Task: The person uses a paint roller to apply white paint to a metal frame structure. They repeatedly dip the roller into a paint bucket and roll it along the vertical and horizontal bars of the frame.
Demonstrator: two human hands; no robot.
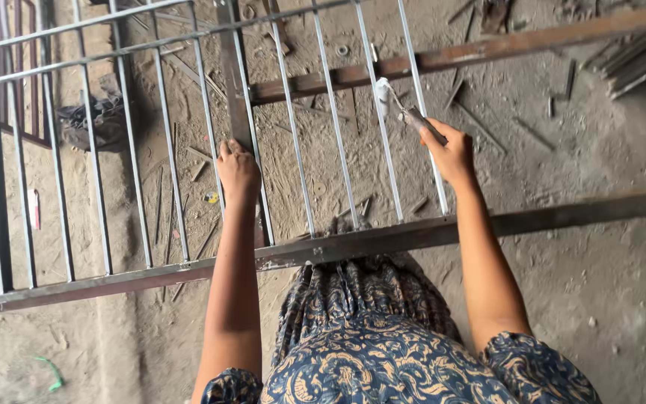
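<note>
A metal grille (151,273) of thin grey bars in a rusty frame lies flat in front of me, above a dirt floor. My left hand (238,170) grips the wide flat upright of the grille near its middle. My right hand (450,153) holds the handle of a small paint roller (383,96), whose white roller head rests against one thin bar. Both forearms reach over the near frame rail. My blue patterned clothing fills the lower middle of the view.
Rusty steel beams (487,51) cross the floor at the top and right. Scrap rods, washers and offcuts litter the dirt. A dark bundle (91,120) lies at the left under the bars. A stack of rods (641,63) sits top right.
</note>
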